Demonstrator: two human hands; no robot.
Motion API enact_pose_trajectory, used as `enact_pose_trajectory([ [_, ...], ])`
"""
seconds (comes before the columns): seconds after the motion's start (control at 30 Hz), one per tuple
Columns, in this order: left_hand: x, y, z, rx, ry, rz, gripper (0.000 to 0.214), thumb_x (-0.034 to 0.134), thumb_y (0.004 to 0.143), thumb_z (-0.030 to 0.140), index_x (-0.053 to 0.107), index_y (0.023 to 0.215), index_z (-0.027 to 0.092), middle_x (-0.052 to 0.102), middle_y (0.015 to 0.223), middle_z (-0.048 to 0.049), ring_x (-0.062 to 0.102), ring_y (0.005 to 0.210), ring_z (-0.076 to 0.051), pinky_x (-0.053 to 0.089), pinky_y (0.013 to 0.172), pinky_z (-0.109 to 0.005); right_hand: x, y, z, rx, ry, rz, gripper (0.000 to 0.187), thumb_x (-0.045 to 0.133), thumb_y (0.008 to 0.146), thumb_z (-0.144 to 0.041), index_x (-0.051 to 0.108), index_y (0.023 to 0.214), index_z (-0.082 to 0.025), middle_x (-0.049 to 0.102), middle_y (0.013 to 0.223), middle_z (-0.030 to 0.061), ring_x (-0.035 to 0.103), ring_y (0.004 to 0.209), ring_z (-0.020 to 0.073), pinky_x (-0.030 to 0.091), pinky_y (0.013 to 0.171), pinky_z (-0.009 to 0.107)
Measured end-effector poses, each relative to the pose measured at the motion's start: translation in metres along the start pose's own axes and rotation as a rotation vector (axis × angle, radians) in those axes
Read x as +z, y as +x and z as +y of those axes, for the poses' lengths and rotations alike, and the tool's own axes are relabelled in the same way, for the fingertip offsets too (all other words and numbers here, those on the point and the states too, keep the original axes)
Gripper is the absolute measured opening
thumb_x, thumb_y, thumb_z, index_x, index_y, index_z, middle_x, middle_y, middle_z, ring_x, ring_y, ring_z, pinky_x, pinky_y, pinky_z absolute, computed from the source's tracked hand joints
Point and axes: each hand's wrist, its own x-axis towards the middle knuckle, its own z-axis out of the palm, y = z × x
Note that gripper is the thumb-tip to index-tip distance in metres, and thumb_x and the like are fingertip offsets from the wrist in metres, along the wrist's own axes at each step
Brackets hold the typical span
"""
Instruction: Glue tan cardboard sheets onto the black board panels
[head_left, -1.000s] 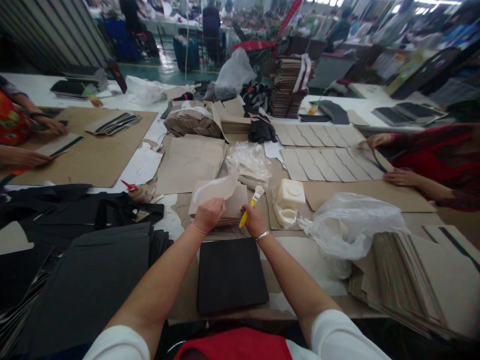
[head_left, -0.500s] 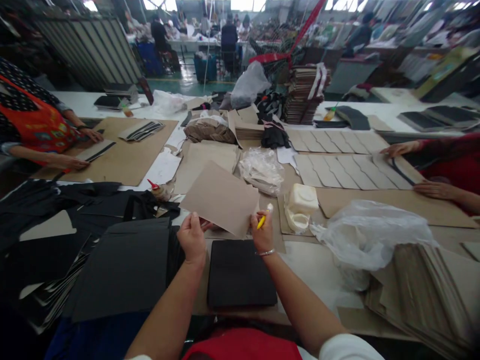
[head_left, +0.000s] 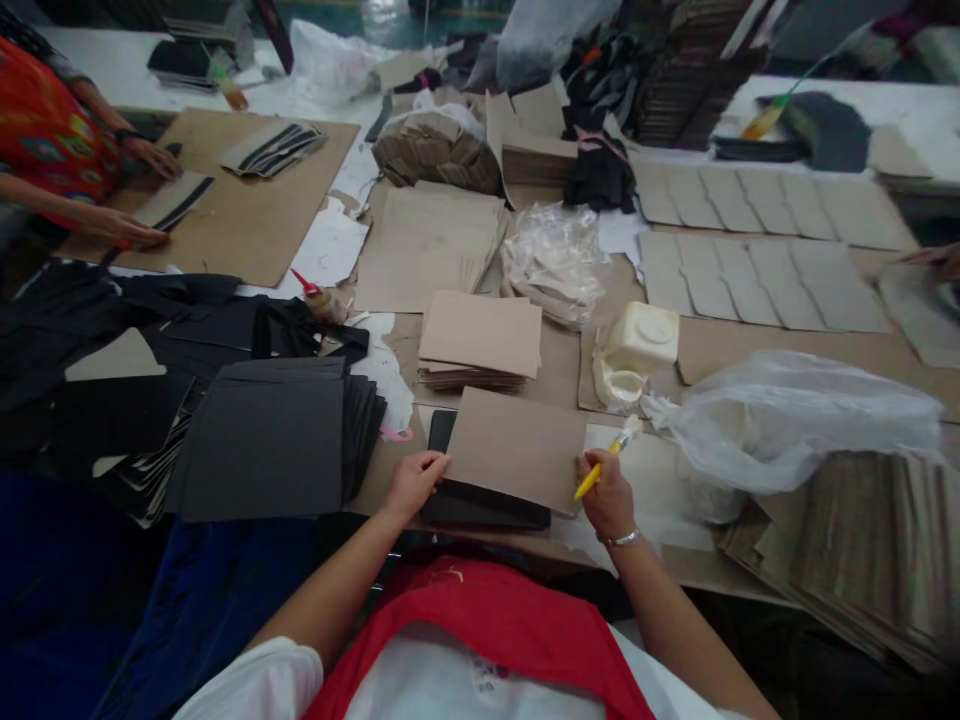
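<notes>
A flat tan cardboard sheet (head_left: pixel 517 445) is held level between my two hands, above a black panel stack (head_left: pixel 487 508). My left hand (head_left: pixel 415 487) pinches its left edge, thumb on top. At the right edge, my right hand (head_left: pixel 606 497) grips the sheet and also keeps a yellow-handled brush (head_left: pixel 600 472) in its fingers, pale bristles pointing up and away. Just beyond lies a stack of similar tan sheets (head_left: pixel 480 335). To the right of that stack stands a cream plastic container (head_left: pixel 646 338) with a cut opening.
Black sheets (head_left: pixel 262 440) are piled at left, beside a red-tipped glue bottle (head_left: pixel 322 298). A clear plastic bag (head_left: pixel 802 420) and leaning brown boards (head_left: pixel 847 540) occupy the right. A co-worker's hands (head_left: pixel 142 215) handle a strip piece at far left; another person's hand (head_left: pixel 941 258) shows at the right edge.
The cardboard sheet has come nearer to me and down over the black stack, revealing the tan stack behind. Both hands moved with it. The view has tilted downward.
</notes>
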Motion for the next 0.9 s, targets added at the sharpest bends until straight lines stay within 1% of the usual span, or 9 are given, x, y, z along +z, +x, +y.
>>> enact_pose_trajectory([
  [0.07, 0.002, -0.008, -0.016, 0.05, 0.143, 0.03, 0.033, 0.053, 0.075, 0.043, 0.069, 0.074, 0.014, 0.066, 0.069, -0.0038, 0.061, 0.066, -0.016, 0.046, 0.059, -0.025, 0.01, -0.008, 0.004, -0.028, -0.033, -0.026, 0.027, 0.037, 0.087, -0.045, 0.049, 0.09, -0.02, 0.061, 0.077, 0.0057, 0.059, 0.065, 0.0183, 0.041, 0.057, 0.029],
  [0.13, 0.0, -0.014, -0.029, 0.065, 0.226, 0.062, 0.032, 0.052, 0.076, 0.041, 0.069, 0.07, 0.015, 0.068, 0.071, -0.004, 0.061, 0.07, -0.017, 0.045, 0.066, -0.026, 0.022, -0.011, 0.004, -0.045, -0.048, -0.047, 0.027, 0.037, 0.088, -0.044, 0.05, 0.09, -0.02, 0.061, 0.076, 0.0051, 0.058, 0.064, 0.0177, 0.041, 0.057, 0.028],
  [0.23, -0.003, -0.017, -0.043, 0.014, 0.269, 0.056, 0.034, 0.051, 0.076, 0.042, 0.068, 0.068, 0.015, 0.067, 0.068, -0.0035, 0.059, 0.066, -0.016, 0.042, 0.065, -0.026, 0.038, -0.01, 0.002, -0.065, -0.05, -0.065, 0.026, 0.038, 0.088, -0.043, 0.05, 0.089, -0.019, 0.061, 0.075, 0.005, 0.058, 0.064, 0.0173, 0.042, 0.058, 0.028],
  [0.33, -0.004, -0.018, -0.053, -0.042, 0.271, 0.054, 0.035, 0.05, 0.076, 0.044, 0.067, 0.068, 0.015, 0.066, 0.066, -0.003, 0.058, 0.065, -0.016, 0.04, 0.063, -0.026, 0.05, -0.01, 0.003, -0.068, -0.05, -0.093, 0.027, 0.039, 0.088, -0.043, 0.051, 0.091, -0.019, 0.061, 0.077, 0.0055, 0.058, 0.066, 0.0179, 0.043, 0.06, 0.029],
  [0.5, -0.002, -0.014, -0.057, -0.087, 0.282, 0.075, 0.035, 0.05, 0.076, 0.045, 0.064, 0.065, 0.015, 0.062, 0.061, -0.0014, 0.055, 0.062, -0.014, 0.038, 0.061, -0.025, 0.062, -0.012, 0.007, -0.037, -0.035, -0.1, 0.03, 0.038, 0.087, -0.046, 0.05, 0.093, -0.019, 0.063, 0.079, 0.007, 0.06, 0.068, 0.0191, 0.044, 0.061, 0.03],
  [0.67, -0.002, -0.008, -0.058, -0.08, 0.289, 0.09, 0.035, 0.049, 0.075, 0.046, 0.061, 0.061, 0.016, 0.059, 0.058, -0.0001, 0.052, 0.06, -0.013, 0.036, 0.059, -0.024, 0.068, -0.01, 0.007, -0.012, -0.028, -0.102, 0.03, 0.04, 0.086, -0.045, 0.05, 0.093, -0.018, 0.063, 0.08, 0.0075, 0.06, 0.069, 0.019, 0.045, 0.062, 0.03],
  [0.77, -0.004, -0.006, -0.058, -0.083, 0.316, 0.072, 0.035, 0.048, 0.075, 0.045, 0.06, 0.06, 0.016, 0.057, 0.056, 0.0003, 0.052, 0.059, -0.013, 0.035, 0.058, -0.024, 0.069, -0.008, 0.006, 0.002, -0.031, -0.108, 0.03, 0.04, 0.087, -0.045, 0.051, 0.093, -0.018, 0.063, 0.08, 0.0079, 0.06, 0.069, 0.0188, 0.045, 0.063, 0.03],
  [0.9, -0.006, -0.007, -0.056, -0.086, 0.367, 0.02, 0.036, 0.047, 0.075, 0.047, 0.059, 0.059, 0.017, 0.057, 0.056, 0.0002, 0.053, 0.059, -0.014, 0.035, 0.058, -0.024, 0.067, -0.009, 0.002, 0.025, -0.044, -0.119, 0.027, 0.041, 0.087, -0.041, 0.052, 0.093, -0.017, 0.063, 0.078, 0.0075, 0.06, 0.069, 0.0185, 0.046, 0.065, 0.03],
])
